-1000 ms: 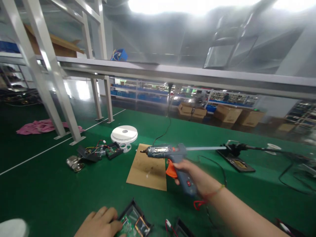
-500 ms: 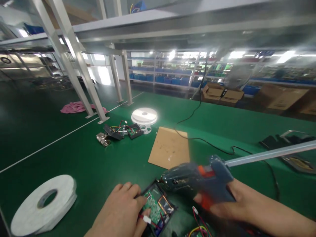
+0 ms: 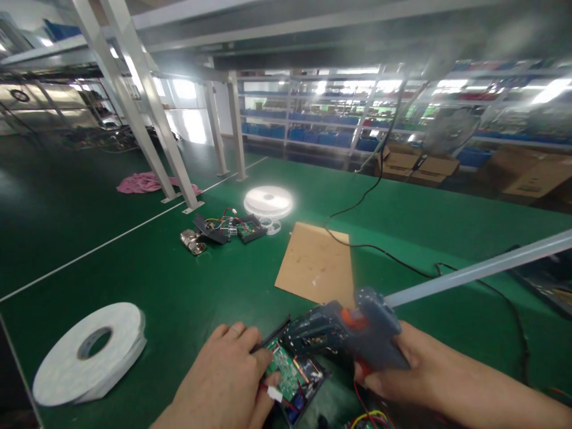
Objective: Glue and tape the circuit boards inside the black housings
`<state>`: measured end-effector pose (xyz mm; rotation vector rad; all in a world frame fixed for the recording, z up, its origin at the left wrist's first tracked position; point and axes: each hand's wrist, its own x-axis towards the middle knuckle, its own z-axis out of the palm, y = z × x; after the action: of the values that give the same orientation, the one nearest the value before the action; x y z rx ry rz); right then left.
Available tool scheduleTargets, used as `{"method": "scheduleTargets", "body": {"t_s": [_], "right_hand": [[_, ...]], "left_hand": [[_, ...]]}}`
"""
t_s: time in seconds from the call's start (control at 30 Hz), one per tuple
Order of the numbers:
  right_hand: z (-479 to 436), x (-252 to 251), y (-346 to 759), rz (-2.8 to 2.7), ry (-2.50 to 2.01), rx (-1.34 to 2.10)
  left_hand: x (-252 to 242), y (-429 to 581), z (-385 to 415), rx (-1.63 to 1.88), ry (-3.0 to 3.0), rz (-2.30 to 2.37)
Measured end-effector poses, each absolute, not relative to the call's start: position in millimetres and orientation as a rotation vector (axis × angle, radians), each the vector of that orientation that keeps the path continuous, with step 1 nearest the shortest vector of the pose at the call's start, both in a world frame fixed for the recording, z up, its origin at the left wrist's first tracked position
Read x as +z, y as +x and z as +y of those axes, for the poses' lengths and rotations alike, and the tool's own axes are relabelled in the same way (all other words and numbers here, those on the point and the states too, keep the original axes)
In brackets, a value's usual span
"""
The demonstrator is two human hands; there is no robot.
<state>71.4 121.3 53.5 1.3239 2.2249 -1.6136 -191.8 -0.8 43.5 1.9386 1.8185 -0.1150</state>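
Right hand (image 3: 397, 372) wrapped tight around a blue glue gun (image 3: 344, 333), nose pointing down at a small green board (image 3: 286, 369) near the front edge of the green counter (image 3: 187, 298). Left hand (image 3: 223, 387) pressed down on the board, fingers curled over its edge, holding it flat. Fingertips very close to the hot nose, so a burn looks likely with one small slip. Long clear glue stick (image 3: 482, 268) poking out the back, easy to bump. Red wires and a white plug (image 3: 273, 393) right beside the board, easy to get stuck in a blob. Too much squeeze, and glue on the wrong bits. Black cord (image 3: 379, 253) trailing across the counter, could snag and jerk the gun. Brown card (image 3: 315, 262) just behind, a white tape roll (image 3: 89, 351) off to the left, more small parts (image 3: 223, 229) farther back.
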Motion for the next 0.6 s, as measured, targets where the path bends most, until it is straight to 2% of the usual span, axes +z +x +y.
{"method": "scheduleTargets", "body": {"t_s": [0.6], "right_hand": [[125.2,44.4,71.3,2.292,1.284,-1.518]], "left_hand": [[45.9,-191.4,-2.2,-0.116,1.945,1.809]]}}
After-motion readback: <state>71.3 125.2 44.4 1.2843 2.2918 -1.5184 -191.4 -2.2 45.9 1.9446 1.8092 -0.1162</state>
